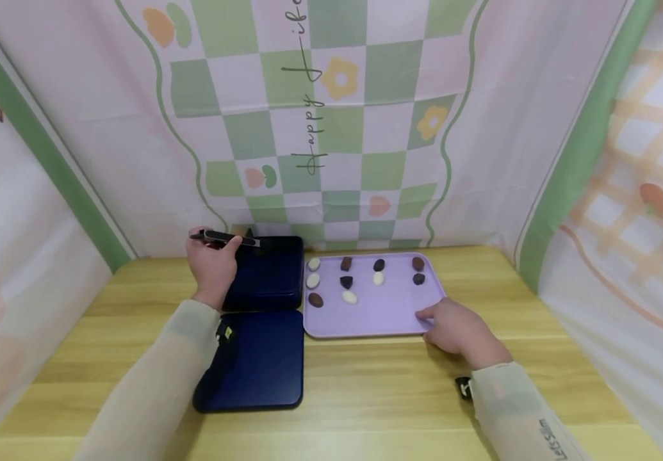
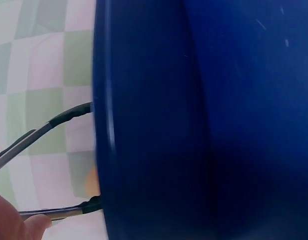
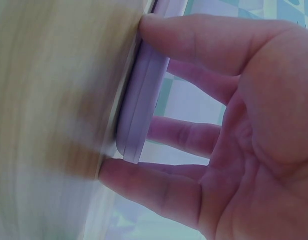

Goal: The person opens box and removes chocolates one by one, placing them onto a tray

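My left hand (image 1: 211,264) grips a pair of tongs (image 1: 224,238) with metal arms and dark tips, above a dark blue box (image 1: 291,275). In the left wrist view the tongs (image 2: 31,142) stand spread, their tips partly hidden behind the blue wall (image 2: 149,120). What lies inside the box is too dark to tell. Beside it, a lilac tray (image 1: 389,314) carries several small brown, black and white pieces (image 1: 346,263) that look like chocolates, in loose columns. My right hand (image 1: 458,328) holds the tray's near right corner, thumb and fingers around the rim (image 3: 144,95).
A flat dark blue panel (image 1: 262,365), like a lid, lies on the wooden table (image 1: 366,384) in front of the box. A checked curtain (image 1: 343,128) hangs right behind the box and tray, and more printed cloth (image 1: 642,211) closes off both sides.
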Tool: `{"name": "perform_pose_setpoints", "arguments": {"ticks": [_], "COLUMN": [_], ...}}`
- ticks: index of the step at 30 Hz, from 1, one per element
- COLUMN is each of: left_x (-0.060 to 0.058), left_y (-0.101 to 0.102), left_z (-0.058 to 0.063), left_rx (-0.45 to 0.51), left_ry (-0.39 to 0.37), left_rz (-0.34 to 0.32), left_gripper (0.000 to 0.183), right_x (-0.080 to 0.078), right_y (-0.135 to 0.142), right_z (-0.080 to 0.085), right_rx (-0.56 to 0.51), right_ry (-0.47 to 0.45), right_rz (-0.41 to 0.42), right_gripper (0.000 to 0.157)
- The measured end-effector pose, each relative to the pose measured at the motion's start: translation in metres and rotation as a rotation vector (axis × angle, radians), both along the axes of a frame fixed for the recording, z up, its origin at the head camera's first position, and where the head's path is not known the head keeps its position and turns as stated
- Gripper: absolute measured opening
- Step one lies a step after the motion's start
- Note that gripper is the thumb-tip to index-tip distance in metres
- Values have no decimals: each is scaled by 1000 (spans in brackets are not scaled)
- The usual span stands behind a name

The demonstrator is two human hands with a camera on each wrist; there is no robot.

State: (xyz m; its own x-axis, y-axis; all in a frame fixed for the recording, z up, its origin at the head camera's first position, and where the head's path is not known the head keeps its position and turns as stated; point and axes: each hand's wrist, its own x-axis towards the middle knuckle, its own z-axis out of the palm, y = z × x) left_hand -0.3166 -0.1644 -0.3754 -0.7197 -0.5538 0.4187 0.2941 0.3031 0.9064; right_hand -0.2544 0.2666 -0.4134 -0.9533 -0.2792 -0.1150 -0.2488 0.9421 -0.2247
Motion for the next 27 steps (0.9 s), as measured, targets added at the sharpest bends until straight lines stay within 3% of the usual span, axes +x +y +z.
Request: {"name": "perform_pose_setpoints", "arguments": {"ticks": [5,12,19,27], "left_x": [-5,-16,-18,-15], "left_y": [0,3,7,9], "left_z": [-5,-13,-15,-17], "left_rx": [66,81,125,111], "left_ry": [-8,-11,-12,-28], "left_rz": [-10,3,-33,-48], "left_gripper": [46,44,42,39], "right_x": [0,-1,-1,-1], "right_y": [0,0,0,0], "right_z": [-1,-2,-2,-1], "right_rx": [-4,-4,-4,-7], "right_ry": [-5,-10,-12,-18], "right_rz": [-9,-24,-30,-35], "right_gripper": [43,44,44,44]}}
